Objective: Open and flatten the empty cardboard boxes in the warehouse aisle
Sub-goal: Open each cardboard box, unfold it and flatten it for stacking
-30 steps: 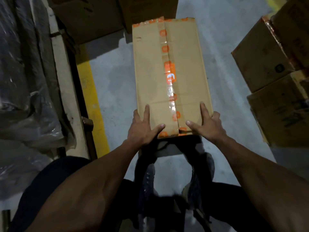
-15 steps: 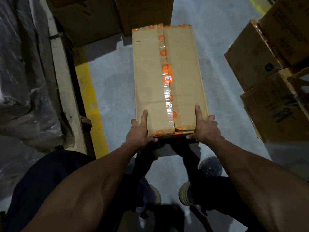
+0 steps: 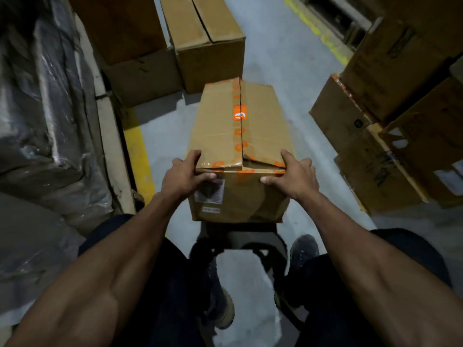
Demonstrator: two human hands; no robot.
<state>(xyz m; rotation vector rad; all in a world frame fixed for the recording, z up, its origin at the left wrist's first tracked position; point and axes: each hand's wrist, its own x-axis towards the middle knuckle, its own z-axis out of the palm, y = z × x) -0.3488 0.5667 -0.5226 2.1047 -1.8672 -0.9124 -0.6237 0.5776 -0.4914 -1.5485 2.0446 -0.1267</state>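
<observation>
Squarely at centre, the left hand (image 3: pixel 184 175) and right hand (image 3: pixel 294 175) grip the taped cardboard box's (image 3: pixel 240 136) near top corners, fingers curled over its edge, thumbs at 6 o'clock.

The long tan cardboard box (image 3: pixel 240 136) carries clear tape printed with orange round marks along its centre seam and an orange logo patch. Its near face bears a white printed label (image 3: pixel 210 191). At nine o'clock a yellow painted stripe (image 3: pixel 139 159) edges the grey concrete floor (image 3: pixel 283 61).
</observation>
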